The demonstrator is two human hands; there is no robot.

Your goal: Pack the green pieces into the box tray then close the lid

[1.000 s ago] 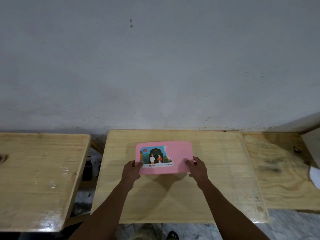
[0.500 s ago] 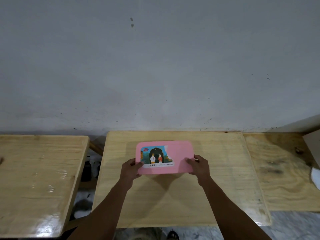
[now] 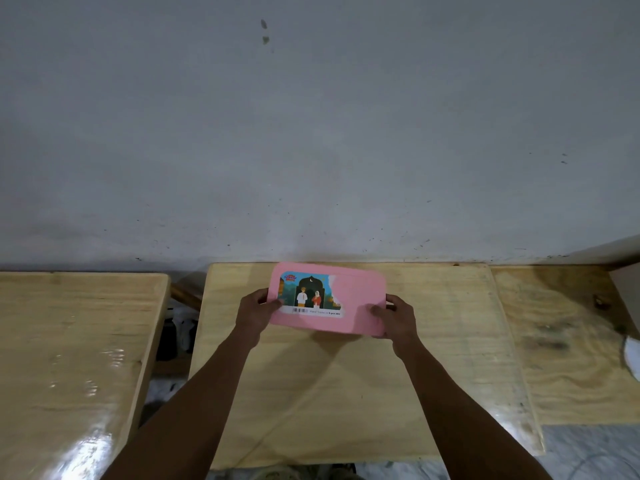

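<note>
A flat pink box (image 3: 356, 296) with its lid on and a torn picture label on the left half is held over the far middle of the wooden table (image 3: 346, 393). My left hand (image 3: 254, 311) grips its left edge and my right hand (image 3: 396, 318) grips its right edge. The box is tilted, its near edge raised off the table. No green pieces or tray interior are visible; the lid hides them.
A second wooden table (image 3: 69, 358) stands to the left across a gap. Another wooden surface (image 3: 568, 341) adjoins on the right, with a white object (image 3: 632, 356) at the frame edge. A grey wall (image 3: 311, 133) rises directly behind the tables.
Both hands have lifted the pink box off the table and moved it farther away toward the wall, tilting it up.
</note>
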